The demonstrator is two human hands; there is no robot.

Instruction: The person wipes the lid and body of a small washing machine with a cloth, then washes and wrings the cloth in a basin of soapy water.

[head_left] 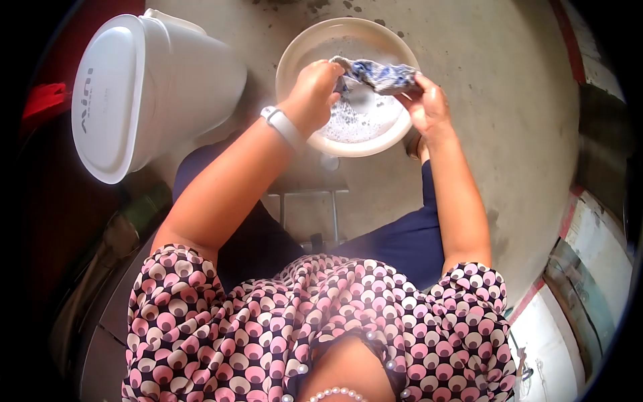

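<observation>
A blue and white patterned cloth (pixel 385 76) is stretched between my two hands above a round cream basin (pixel 288 63). My left hand (pixel 315 90) pinches its left end, with a pale band round the wrist. At the cloth's right end, my right hand (pixel 429 104) grips it between thumb and fingers. Below the cloth, the basin holds water with white suds (pixel 365 120). Part of the cloth hangs down beside my left fingers.
A white lidded bin (pixel 181 80) lies or leans at the upper left. Wet spots mark the concrete floor (pixel 509 100) beyond the basin. My knees in dark trousers flank a metal frame (pixel 308 192). Pale panels (pixel 546 335) stand at the lower right.
</observation>
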